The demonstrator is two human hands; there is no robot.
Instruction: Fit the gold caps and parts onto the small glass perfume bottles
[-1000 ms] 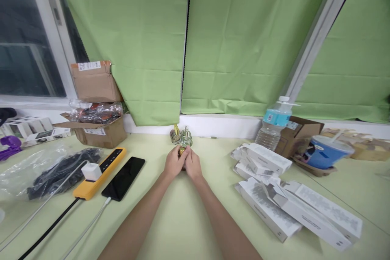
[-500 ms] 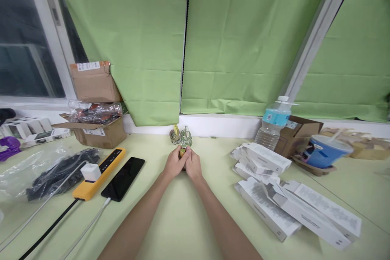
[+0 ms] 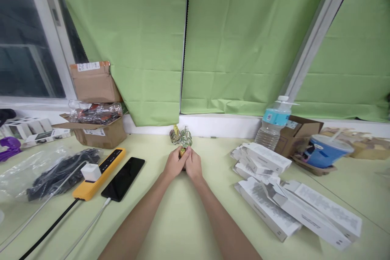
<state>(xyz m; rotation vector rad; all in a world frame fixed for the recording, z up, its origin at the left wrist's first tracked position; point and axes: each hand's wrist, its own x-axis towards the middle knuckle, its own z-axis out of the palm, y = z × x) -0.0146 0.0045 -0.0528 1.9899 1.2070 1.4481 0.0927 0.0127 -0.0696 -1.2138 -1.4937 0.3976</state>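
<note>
My left hand (image 3: 173, 165) and my right hand (image 3: 193, 165) meet at the middle of the pale green table (image 3: 183, 227), fingers closed together round a small yellow-brown object (image 3: 182, 152) that mostly hides between the fingertips. Just beyond the fingers stand two small clear packets or bottles (image 3: 180, 136) with yellow and green contents, close to the white sill. Both forearms reach in from the bottom edge.
Left: a black phone (image 3: 123, 178) on a cable, a yellow power strip (image 3: 102, 168) with a white charger (image 3: 91, 172), a bag of black cables (image 3: 57, 172), cardboard boxes (image 3: 96, 130). Right: several white boxes (image 3: 286, 203), a water bottle (image 3: 274, 124), a blue cup (image 3: 324, 152). Green blinds hang behind.
</note>
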